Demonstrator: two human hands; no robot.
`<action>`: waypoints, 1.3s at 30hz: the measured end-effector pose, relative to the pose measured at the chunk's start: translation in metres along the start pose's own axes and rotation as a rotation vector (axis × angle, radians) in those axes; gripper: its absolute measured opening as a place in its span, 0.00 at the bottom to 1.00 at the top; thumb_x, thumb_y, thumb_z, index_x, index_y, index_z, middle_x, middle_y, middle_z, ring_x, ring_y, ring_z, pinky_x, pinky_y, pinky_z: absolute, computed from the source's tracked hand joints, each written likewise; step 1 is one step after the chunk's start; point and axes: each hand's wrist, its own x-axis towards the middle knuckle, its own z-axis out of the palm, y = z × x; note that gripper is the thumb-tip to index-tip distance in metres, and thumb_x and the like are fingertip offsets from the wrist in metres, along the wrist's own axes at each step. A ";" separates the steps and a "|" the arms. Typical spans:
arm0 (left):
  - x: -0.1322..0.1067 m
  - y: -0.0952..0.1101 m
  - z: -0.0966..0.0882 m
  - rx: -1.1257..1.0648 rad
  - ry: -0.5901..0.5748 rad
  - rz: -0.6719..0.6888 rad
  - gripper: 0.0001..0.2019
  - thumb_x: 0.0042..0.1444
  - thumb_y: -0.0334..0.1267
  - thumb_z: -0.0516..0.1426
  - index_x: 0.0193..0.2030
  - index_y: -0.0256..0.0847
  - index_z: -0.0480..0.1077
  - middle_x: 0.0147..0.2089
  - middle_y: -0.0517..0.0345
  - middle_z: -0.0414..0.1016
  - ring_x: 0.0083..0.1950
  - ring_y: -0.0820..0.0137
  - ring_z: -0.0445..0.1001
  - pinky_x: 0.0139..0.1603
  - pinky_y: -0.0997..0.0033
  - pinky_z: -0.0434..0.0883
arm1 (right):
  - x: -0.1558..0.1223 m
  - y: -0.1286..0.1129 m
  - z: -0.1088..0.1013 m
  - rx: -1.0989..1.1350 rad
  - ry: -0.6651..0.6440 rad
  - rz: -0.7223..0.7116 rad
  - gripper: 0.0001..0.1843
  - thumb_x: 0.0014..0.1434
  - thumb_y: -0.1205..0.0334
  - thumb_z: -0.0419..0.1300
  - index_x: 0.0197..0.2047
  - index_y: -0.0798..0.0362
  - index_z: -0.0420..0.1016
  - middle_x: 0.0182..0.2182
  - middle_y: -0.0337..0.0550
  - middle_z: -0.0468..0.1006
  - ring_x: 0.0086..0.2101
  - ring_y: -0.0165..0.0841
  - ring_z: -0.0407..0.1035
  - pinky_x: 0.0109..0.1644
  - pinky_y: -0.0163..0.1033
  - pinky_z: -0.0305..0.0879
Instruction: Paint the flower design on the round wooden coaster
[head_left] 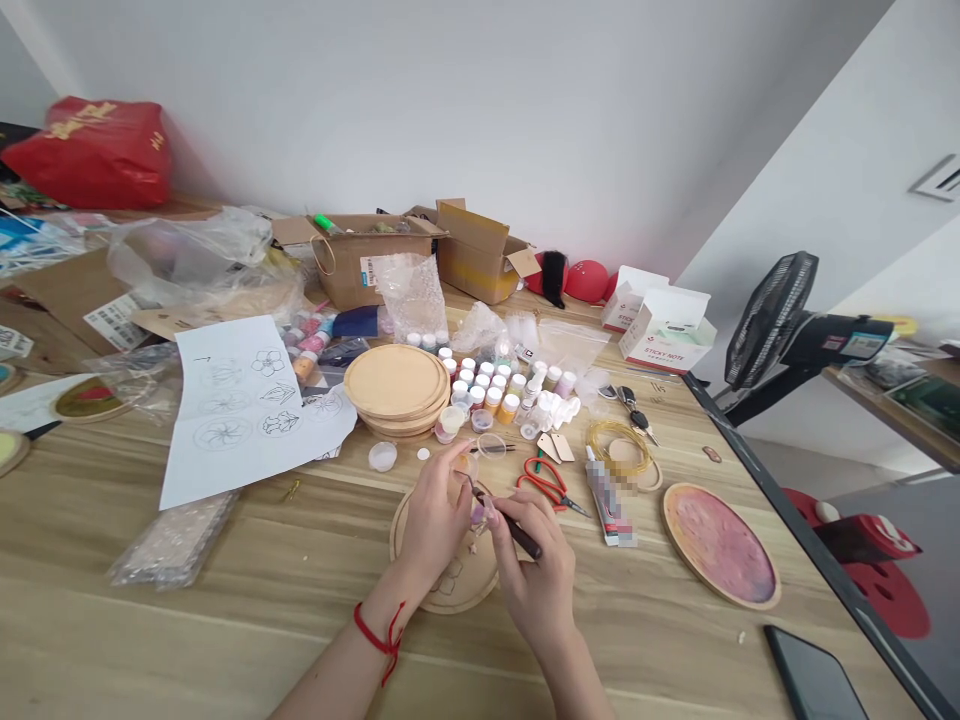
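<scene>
My left hand [437,517] pinches a small translucent pink piece [480,513] above a round wooden disc [459,581] with a pencilled flower outline. My right hand [531,570] grips a dark-handled tool [523,531], its tip close to the pink piece. The tool's tip is partly hidden by my fingers. Both hands hover over the disc, and a red string circles my left wrist.
Beyond my hands stand stacked wooden discs [395,390], several small paint jars [480,385] and a flower-drawing sheet [247,410]. Red-handled scissors [544,482], a glue tube [609,497] and a pink-painted wooden plate [720,545] lie to the right. The table's edge [810,550] runs along the right.
</scene>
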 end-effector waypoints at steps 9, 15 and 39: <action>0.001 0.000 -0.002 0.021 -0.004 -0.006 0.19 0.62 0.29 0.53 0.59 0.45 0.64 0.57 0.52 0.74 0.59 0.64 0.73 0.59 0.58 0.71 | 0.002 -0.001 0.000 -0.002 0.005 -0.030 0.09 0.65 0.67 0.58 0.46 0.48 0.77 0.35 0.43 0.83 0.38 0.36 0.76 0.46 0.45 0.73; 0.000 -0.001 -0.002 -0.012 -0.015 -0.016 0.21 0.62 0.30 0.54 0.62 0.45 0.62 0.59 0.50 0.73 0.60 0.63 0.72 0.59 0.57 0.71 | 0.002 0.000 0.001 -0.022 0.007 -0.006 0.07 0.66 0.65 0.57 0.45 0.49 0.77 0.35 0.44 0.82 0.38 0.37 0.76 0.46 0.46 0.73; 0.002 -0.003 -0.002 -0.008 -0.047 -0.040 0.22 0.59 0.29 0.54 0.61 0.45 0.63 0.58 0.50 0.73 0.60 0.61 0.72 0.59 0.55 0.70 | -0.003 0.002 0.002 -0.004 0.012 0.069 0.07 0.67 0.61 0.57 0.44 0.49 0.76 0.35 0.45 0.82 0.39 0.38 0.75 0.48 0.47 0.72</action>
